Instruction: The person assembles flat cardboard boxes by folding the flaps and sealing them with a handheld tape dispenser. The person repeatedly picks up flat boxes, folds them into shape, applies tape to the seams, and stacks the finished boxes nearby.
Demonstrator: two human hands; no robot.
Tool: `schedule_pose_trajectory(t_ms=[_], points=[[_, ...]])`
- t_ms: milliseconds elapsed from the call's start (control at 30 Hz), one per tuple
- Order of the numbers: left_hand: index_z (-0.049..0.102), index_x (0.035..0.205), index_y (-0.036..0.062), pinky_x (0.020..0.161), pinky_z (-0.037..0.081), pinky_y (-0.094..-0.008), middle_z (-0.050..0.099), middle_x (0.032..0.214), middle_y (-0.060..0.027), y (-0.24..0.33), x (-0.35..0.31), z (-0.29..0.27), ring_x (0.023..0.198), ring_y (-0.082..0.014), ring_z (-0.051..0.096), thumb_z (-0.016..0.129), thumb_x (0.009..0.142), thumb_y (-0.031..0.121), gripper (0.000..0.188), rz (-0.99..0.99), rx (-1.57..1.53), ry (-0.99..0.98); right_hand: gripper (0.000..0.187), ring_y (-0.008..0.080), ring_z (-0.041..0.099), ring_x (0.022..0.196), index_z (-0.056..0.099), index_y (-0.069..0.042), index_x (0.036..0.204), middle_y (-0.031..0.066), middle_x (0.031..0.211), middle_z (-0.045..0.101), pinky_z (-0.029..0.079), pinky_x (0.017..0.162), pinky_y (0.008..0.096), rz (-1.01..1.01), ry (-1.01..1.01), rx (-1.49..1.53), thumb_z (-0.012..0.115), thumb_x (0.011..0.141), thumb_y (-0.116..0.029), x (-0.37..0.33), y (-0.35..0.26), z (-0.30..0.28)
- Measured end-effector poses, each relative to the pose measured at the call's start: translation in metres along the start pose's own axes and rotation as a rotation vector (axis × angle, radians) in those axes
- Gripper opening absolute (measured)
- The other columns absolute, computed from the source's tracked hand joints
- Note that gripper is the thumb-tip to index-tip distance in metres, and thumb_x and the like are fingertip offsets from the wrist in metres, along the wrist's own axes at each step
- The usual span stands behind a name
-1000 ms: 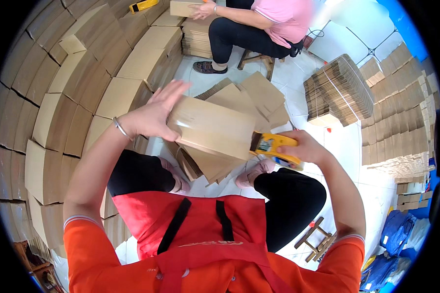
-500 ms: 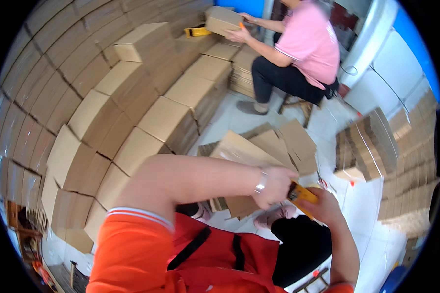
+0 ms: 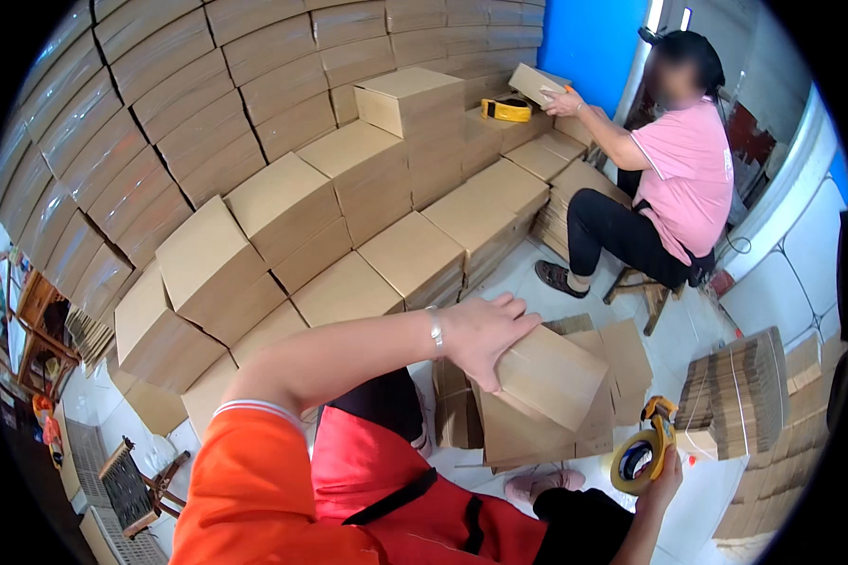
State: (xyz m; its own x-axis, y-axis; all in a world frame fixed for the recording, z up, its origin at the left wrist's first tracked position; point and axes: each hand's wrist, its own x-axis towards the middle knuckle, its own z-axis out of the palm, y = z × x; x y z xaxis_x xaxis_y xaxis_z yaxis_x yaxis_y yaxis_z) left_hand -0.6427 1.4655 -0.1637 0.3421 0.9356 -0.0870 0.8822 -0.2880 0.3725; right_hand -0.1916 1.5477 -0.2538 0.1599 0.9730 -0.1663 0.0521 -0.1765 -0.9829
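My left hand clasps one end of a small closed cardboard box, its thumb on the near side and its fingers over the far side. The box sits tilted over loose flat cardboard sheets in front of my knees. To the right, my right hand is wrapped round a yellow tape dispenser. Its big tape roll faces left, apart from the box. The fingers behind the dispenser are partly hidden.
Stepped rows of closed cartons stand at the left, before a high carton wall. A seated co-worker in a pink shirt handles a box near another yellow tape dispenser. Tied flat cardboard stands right, a stool lower left.
My left hand has left the tape dispenser and now grips the box. My right hand has moved lower right, turning the dispenser so its roll shows. The whole view has shifted.
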Motion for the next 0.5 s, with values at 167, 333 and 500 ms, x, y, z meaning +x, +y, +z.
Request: schedule_pose_trajectory(t_ms=[167, 333, 500], points=[[0.037, 0.138, 0.0023, 0.086, 0.054, -0.046, 0.045, 0.127, -0.0208, -0.023, -0.076, -0.088, 0.116, -0.0371, 0.047, 0.084, 0.054, 0.036, 0.102, -0.613, 0.333, 0.657, 0.034, 0.0107, 0.052, 0.052, 0.063, -0.006, 0.107, 0.0027, 0.075, 0.06, 0.042, 0.044, 0.024, 0.011, 0.068, 0.034, 0.052, 0.099, -0.038, 0.008, 0.02, -0.011], [0.03, 0.144, 0.0072, 0.094, 0.05, -0.0429, 0.04, 0.134, -0.0187, -0.146, -0.133, -0.124, 0.13, -0.0347, 0.037, 0.087, 0.058, 0.04, 0.109, -1.099, 0.84, 0.898, 0.035, 0.0099, 0.052, 0.052, 0.063, -0.006, 0.106, 0.0028, 0.071, 0.059, 0.042, 0.044, 0.0229, 0.045, 0.032, -0.035, 0.052, 0.1, -0.039, 0.014, 0.02, 0.009], [0.028, 0.148, 0.0177, 0.106, 0.038, -0.0537, 0.036, 0.143, -0.0136, -0.231, -0.115, -0.106, 0.136, -0.0335, 0.032, 0.082, 0.074, 0.029, 0.092, -1.152, 0.629, 0.827, 0.033, 0.0106, 0.052, 0.049, 0.062, -0.006, 0.104, 0.0024, 0.068, 0.057, 0.042, 0.043, 0.023, 0.01, 0.052, -0.046, 0.051, 0.101, -0.037, 0.02, 0.029, 0.009]])
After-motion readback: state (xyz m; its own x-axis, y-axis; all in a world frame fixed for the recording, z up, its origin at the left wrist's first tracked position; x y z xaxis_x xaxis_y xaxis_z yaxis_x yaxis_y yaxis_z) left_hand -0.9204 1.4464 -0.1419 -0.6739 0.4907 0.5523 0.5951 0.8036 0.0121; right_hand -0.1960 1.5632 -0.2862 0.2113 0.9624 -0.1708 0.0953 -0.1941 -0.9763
